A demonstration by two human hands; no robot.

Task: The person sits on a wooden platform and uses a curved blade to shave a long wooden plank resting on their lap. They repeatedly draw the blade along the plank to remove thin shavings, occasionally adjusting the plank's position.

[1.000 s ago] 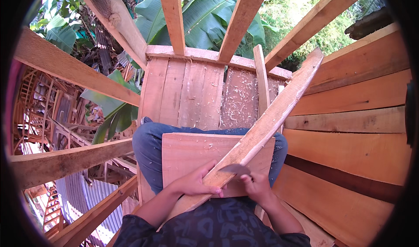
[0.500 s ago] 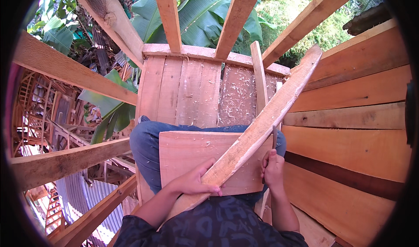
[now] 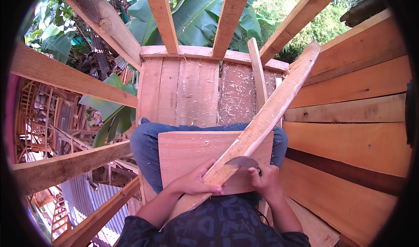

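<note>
My left hand point(image 3: 194, 180) is closed around the lower part of a long wooden plank point(image 3: 276, 104), which slants from my body up to the far right. In my right hand point(image 3: 267, 180) is a knife point(image 3: 243, 161) with a dark, curved blade. The blade lies over the plank's right edge, its tip pointing left, a little above my left hand; its handle is mostly hidden by my fingers. Beneath the plank, a flat wooden board point(image 3: 187, 153) rests across my lap.
Wood shavings are scattered over the plank floor point(image 3: 187, 90) ahead. A narrow strip of wood point(image 3: 256, 72) stands behind the plank. Slatted boards point(image 3: 345, 142) form a wall close on my right, and open beams point(image 3: 74, 160) run along the left.
The knife and my right hand have moved left and toward my body, from beside the plank to its edge; the blade has turned from upright to pointing left. My left hand stays put.
</note>
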